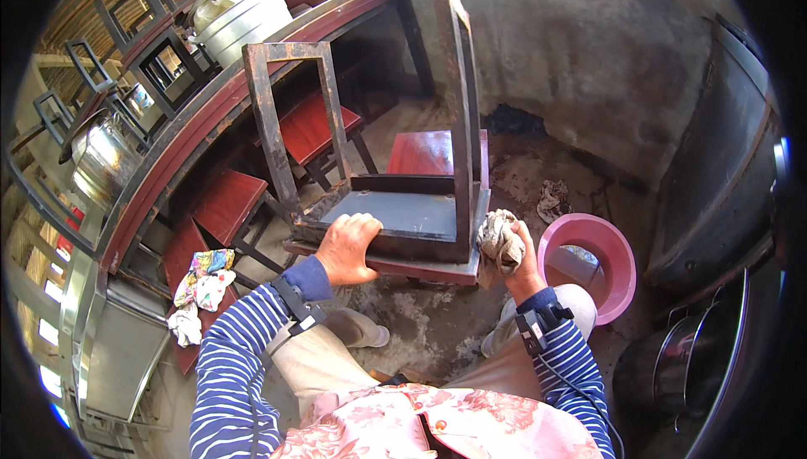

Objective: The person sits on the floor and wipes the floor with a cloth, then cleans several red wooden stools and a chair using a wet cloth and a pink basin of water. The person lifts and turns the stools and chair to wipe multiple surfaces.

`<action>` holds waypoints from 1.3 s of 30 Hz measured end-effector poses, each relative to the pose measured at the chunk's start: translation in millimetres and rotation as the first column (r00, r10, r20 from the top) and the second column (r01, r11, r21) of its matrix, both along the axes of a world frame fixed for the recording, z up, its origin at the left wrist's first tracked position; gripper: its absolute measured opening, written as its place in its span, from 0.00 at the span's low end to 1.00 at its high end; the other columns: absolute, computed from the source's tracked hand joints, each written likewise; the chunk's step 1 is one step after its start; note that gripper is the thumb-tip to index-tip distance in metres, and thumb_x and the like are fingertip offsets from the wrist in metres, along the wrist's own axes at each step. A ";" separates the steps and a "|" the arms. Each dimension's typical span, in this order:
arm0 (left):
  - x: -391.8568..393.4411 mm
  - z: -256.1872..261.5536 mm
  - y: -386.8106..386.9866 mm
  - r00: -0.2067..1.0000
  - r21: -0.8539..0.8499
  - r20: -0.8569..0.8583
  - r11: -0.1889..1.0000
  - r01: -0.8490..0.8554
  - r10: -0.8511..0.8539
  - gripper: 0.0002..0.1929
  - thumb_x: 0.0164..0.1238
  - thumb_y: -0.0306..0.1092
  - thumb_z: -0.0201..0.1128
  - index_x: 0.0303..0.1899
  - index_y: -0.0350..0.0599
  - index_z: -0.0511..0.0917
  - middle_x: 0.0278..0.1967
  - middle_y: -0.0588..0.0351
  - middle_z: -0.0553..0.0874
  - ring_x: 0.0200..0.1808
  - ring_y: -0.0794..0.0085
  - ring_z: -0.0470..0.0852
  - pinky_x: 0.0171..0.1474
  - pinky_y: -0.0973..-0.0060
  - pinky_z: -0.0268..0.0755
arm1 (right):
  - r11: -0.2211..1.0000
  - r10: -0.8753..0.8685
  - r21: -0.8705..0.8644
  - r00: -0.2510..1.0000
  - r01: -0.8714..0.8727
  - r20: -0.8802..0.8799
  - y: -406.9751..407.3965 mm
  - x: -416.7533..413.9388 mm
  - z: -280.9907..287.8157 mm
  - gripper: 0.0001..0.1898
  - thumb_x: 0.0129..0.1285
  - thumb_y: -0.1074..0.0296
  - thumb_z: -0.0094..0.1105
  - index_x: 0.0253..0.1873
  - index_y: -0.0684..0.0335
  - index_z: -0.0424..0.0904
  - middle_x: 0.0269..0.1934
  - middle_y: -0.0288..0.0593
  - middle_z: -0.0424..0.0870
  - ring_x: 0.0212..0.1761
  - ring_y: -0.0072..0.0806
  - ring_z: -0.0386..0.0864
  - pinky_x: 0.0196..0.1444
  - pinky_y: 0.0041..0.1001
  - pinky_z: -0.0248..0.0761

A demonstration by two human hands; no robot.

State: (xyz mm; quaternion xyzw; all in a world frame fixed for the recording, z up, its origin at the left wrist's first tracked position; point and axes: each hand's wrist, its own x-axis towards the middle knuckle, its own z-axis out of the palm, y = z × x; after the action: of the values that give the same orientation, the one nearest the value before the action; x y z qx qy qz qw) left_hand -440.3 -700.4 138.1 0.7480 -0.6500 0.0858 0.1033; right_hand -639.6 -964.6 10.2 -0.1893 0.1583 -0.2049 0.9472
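An upturned stool (394, 210) with a red wooden seat and a rusty dark metal frame is in front of me, its legs pointing up. My left hand (348, 248) grips the near left edge of its frame, fingers over the rim and thumb below. In my right hand (524, 263) is a crumpled, dirty grey cloth (501, 241), held against the right end of the seat. Another red stool (419, 153) is just behind the upturned one. A pink plastic basin (621, 263) with liquid in it stands by my right knee.
A long red-edged table (208, 115) on the left carries a white tub (243, 17), a metal pot (107, 156) and stools. Red stools (230, 203) stand beneath it. Colourful cloths (205, 279) lie on one at left. A rag (553, 200) lies behind the basin; a dark pot (668, 358) is at right.
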 end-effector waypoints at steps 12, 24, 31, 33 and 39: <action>6.1 32.6 -20.0 0.996 0.084 -0.021 0.992 -0.090 0.092 0.32 0.34 0.40 0.74 0.47 0.38 0.76 0.44 0.44 0.81 0.49 0.47 0.82 0.54 0.57 0.74 | 0.999 -0.009 0.039 0.979 0.001 0.205 -19.5 25.5 2.6 0.24 0.70 0.52 0.51 0.62 0.59 0.80 0.54 0.42 0.88 0.55 0.38 0.85 0.64 0.38 0.76; 36.8 71.1 -44.8 0.956 0.040 -0.195 0.976 -0.216 0.220 0.32 0.37 0.43 0.77 0.49 0.41 0.78 0.44 0.44 0.85 0.46 0.46 0.87 0.52 0.58 0.81 | 0.990 -0.134 0.089 0.954 0.114 0.268 -31.1 66.9 11.1 0.24 0.69 0.49 0.55 0.61 0.58 0.80 0.53 0.41 0.87 0.57 0.36 0.84 0.65 0.38 0.74; 42.2 75.1 -61.6 0.947 0.027 -0.199 0.967 -0.254 0.254 0.31 0.37 0.46 0.78 0.47 0.45 0.80 0.42 0.46 0.86 0.45 0.48 0.88 0.50 0.59 0.81 | 0.990 -0.136 0.059 0.953 0.125 0.269 -38.0 67.2 10.4 0.21 0.71 0.49 0.53 0.59 0.56 0.82 0.52 0.38 0.88 0.55 0.36 0.86 0.60 0.39 0.79; 46.9 77.7 -68.9 0.940 0.032 -0.205 0.962 -0.271 0.271 0.30 0.38 0.47 0.78 0.47 0.46 0.81 0.42 0.46 0.87 0.45 0.49 0.88 0.51 0.58 0.81 | 0.988 -0.150 0.040 0.979 0.146 0.140 -40.0 65.4 8.7 0.21 0.70 0.49 0.55 0.57 0.56 0.82 0.50 0.39 0.89 0.53 0.36 0.86 0.59 0.39 0.80; 56.7 89.1 -96.6 0.908 0.084 -0.174 0.924 -0.372 0.382 0.36 0.40 0.52 0.78 0.53 0.43 0.81 0.46 0.43 0.88 0.50 0.48 0.88 0.55 0.58 0.80 | 0.978 -0.209 -0.021 0.970 0.208 -0.124 -47.9 46.4 -6.7 0.21 0.66 0.51 0.62 0.57 0.58 0.82 0.48 0.41 0.89 0.50 0.34 0.87 0.55 0.36 0.81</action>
State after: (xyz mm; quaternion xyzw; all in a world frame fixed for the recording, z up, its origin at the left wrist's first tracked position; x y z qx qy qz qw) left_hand -383.6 -797.0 227.2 0.8664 -0.4827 0.0176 0.1268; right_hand -593.3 -1012.4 3.6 -0.1877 0.2358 -0.2917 0.9078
